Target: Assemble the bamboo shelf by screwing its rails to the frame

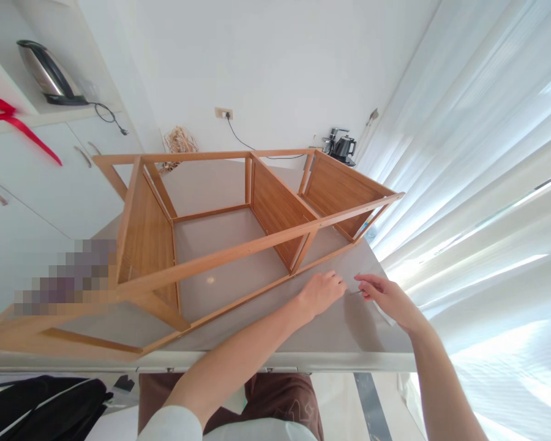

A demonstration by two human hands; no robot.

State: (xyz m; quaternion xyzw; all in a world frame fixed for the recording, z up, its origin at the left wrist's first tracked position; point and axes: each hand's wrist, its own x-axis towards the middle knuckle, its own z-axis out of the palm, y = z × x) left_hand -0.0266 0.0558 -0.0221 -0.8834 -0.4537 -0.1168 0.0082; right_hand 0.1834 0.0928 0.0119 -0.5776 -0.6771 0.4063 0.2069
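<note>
A wooden shelf frame (220, 254) with slatted panels lies on its side across the grey tabletop (275, 327). Just beyond its near rail, over the right part of the table, is my left hand (322, 293). Its fingers are curled and closed, and whatever they may hold is hidden. Facing it from the right is my right hand (386, 298), a short distance apart. Thumb and fingers there pinch a thin metal rod (359, 291), too small to make out its exact kind. Neither hand touches the frame.
A black and steel kettle (50, 73) stands on the cabinet at left, near a red ribbon (21, 125). Dried stalks (180, 141) and a coffee-maker-like black appliance (342, 147) are behind the frame. White curtains (487, 184) hang along the right table edge.
</note>
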